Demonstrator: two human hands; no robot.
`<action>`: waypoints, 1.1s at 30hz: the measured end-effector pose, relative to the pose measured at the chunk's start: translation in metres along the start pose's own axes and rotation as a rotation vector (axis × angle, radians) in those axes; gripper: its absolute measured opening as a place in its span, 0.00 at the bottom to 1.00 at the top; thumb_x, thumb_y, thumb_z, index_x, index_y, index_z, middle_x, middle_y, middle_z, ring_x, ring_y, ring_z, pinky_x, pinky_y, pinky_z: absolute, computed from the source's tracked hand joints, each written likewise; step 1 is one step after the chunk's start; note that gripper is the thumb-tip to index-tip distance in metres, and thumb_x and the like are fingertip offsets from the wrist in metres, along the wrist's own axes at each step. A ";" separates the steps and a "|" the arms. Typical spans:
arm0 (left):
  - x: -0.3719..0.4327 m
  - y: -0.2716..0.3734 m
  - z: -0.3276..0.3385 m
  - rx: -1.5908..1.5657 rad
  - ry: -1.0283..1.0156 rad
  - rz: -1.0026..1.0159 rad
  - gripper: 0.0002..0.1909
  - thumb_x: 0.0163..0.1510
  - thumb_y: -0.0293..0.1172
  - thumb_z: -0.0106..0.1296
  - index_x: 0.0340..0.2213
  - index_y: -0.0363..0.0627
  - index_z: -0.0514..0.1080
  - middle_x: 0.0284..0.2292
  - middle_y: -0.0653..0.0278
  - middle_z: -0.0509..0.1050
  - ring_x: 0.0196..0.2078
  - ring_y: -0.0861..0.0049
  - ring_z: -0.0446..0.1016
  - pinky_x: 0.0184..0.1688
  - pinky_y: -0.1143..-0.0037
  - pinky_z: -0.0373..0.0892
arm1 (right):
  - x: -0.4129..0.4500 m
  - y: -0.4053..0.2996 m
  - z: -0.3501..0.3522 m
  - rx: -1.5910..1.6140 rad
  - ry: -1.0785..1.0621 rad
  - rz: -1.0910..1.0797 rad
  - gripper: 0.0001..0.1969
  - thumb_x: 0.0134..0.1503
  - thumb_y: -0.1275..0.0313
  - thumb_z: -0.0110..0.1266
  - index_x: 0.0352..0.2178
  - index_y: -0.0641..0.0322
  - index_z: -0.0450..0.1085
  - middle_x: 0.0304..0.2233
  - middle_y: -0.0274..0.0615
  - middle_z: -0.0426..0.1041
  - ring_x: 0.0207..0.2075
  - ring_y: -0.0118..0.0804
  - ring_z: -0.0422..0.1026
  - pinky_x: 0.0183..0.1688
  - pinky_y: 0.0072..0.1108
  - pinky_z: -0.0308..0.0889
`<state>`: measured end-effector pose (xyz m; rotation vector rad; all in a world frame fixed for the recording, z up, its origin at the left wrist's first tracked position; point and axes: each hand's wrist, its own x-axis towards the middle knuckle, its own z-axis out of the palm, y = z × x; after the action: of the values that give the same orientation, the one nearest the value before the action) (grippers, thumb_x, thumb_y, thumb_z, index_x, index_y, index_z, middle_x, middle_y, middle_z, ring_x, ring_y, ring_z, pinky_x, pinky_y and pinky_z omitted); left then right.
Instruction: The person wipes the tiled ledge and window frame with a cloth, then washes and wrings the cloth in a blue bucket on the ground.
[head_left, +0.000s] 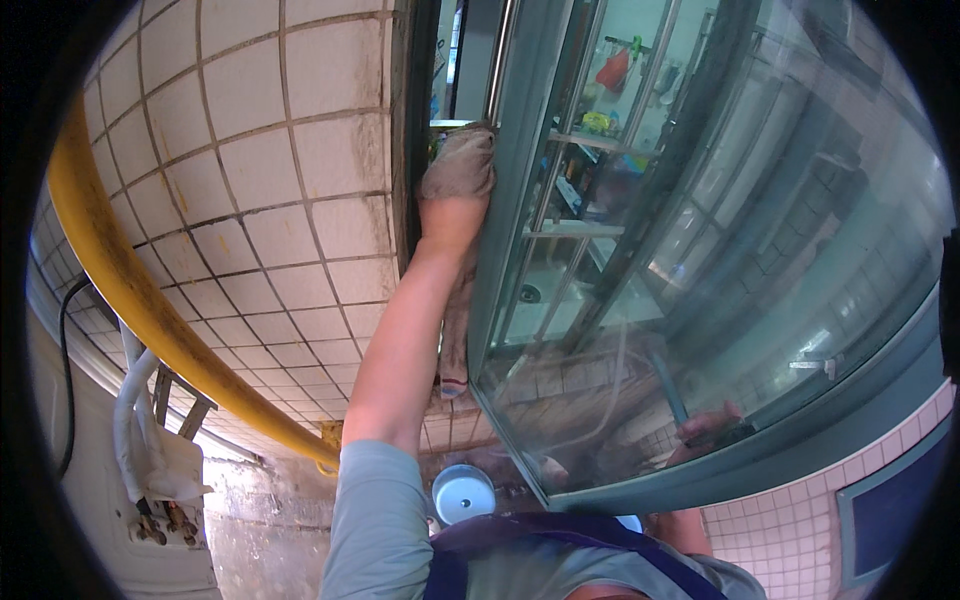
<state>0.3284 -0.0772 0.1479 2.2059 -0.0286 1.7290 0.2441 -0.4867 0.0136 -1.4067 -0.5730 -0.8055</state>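
My left hand (457, 169) is wrapped in a dirty grey-brown cloth (454, 330), which also hangs down behind my forearm. It reaches into the narrow gap between the tiled wall's edge and the green metal frame of a glass window sash (510, 195). The fingers are hidden under the cloth. My right forearm passes behind the sash's lower frame, and my right hand (709, 425) shows through the glass near that edge. A blue-green bar (667, 382) appears beside its fingers; whether it is held is unclear.
Metal bars (544, 195) stand behind the glass, with a sink (551, 300) beyond them. A yellow pipe (150, 300) curves along the tiled wall (247, 180) at left. Below are a blue basin (463, 495) and a white outdoor unit with pipe valves (161, 525).
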 end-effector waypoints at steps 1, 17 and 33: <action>0.000 -0.001 0.000 0.048 -0.042 0.006 0.12 0.48 0.23 0.47 0.37 0.41 0.72 0.39 0.53 0.72 0.44 0.57 0.70 0.45 0.68 0.68 | 0.000 0.001 0.000 0.002 -0.001 0.005 0.24 0.59 0.58 0.46 0.49 0.66 0.57 0.22 0.38 0.66 0.21 0.28 0.66 0.25 0.16 0.63; -0.007 0.002 0.016 -0.106 0.220 -0.053 0.05 0.49 0.25 0.47 0.29 0.41 0.72 0.31 0.52 0.72 0.37 0.55 0.71 0.37 0.67 0.67 | 0.006 -0.004 0.002 0.025 0.007 0.006 0.24 0.59 0.57 0.48 0.48 0.65 0.57 0.22 0.37 0.66 0.22 0.27 0.65 0.25 0.16 0.62; -0.013 -0.038 0.056 -0.356 0.034 -0.351 0.15 0.54 0.32 0.41 0.39 0.34 0.69 0.41 0.43 0.71 0.47 0.48 0.67 0.47 0.63 0.64 | 0.016 -0.027 -0.006 0.451 -0.154 0.128 0.19 0.61 0.62 0.44 0.48 0.64 0.58 0.25 0.51 0.68 0.27 0.39 0.70 0.31 0.25 0.69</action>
<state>0.3864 -0.0594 0.1145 1.7999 0.0524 1.4414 0.2324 -0.4941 0.0418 -1.0791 -0.7243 -0.4311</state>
